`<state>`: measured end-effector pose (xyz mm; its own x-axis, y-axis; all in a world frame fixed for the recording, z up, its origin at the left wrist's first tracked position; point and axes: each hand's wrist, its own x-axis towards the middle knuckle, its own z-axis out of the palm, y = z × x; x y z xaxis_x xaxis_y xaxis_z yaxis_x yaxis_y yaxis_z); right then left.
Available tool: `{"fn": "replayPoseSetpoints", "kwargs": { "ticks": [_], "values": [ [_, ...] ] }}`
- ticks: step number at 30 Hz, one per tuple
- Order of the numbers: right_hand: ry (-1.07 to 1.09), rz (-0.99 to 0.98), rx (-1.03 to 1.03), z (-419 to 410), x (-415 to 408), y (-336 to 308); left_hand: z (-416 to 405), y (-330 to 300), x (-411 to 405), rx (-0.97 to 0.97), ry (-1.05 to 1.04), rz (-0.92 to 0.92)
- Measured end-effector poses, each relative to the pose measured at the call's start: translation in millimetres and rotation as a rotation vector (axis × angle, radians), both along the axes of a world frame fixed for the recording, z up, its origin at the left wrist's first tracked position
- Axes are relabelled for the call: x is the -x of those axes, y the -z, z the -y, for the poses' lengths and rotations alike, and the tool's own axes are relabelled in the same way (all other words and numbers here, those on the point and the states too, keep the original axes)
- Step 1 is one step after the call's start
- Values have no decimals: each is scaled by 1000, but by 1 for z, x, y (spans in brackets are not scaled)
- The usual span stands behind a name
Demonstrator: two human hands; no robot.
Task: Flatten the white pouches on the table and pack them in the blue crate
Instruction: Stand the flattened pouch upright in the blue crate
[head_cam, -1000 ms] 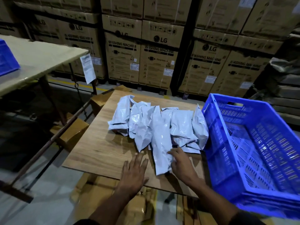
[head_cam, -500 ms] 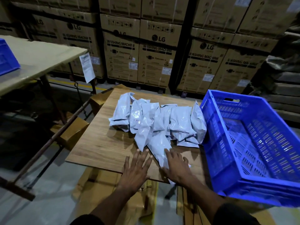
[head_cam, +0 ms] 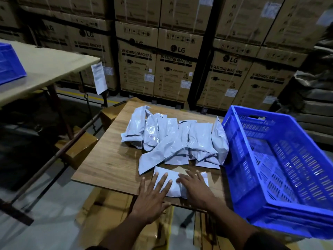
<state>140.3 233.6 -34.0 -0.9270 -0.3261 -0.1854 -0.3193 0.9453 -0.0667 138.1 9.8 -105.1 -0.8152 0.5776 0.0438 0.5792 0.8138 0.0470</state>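
White plastic pouch [head_cam: 177,184], lying alone at the near edge of the wooden table [head_cam: 111,159]: I see my left hand [head_cam: 153,195] and right hand [head_cam: 196,188] pressing it, fingers straight and spread. Half a second ago it still touched the heap of white pouches [head_cam: 176,139]; now it lies apart. Blue slatted plastic crate [head_cam: 281,170] at right holds nothing visible.

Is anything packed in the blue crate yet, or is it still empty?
Empty, as far as visible: the blue crate shows only its bare slotted floor and walls. The white pouches all lie on the table.
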Motion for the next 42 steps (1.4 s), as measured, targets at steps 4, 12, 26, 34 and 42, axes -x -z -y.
{"fn": "replayPoseSetpoints", "kwargs": {
  "ticks": [4, 12, 26, 34, 42],
  "values": [
    [162, -271, 219, 22, 22, 0, -2, 2, 4, 14, -24, 42],
    [385, 35, 824, 74, 76, -16, -1, -2, 11, -3, -71, 112],
    [612, 65, 993, 87, 98, -24, -7, -2, 25, -99, -86, 213],
    [687, -102, 1196, 44, 149, -99, -11, 1, 31, -100, -131, 264],
    [489, -248, 738, 2, 96, -42, -14, -9, 36, 11, -109, 215]
  ]
}}
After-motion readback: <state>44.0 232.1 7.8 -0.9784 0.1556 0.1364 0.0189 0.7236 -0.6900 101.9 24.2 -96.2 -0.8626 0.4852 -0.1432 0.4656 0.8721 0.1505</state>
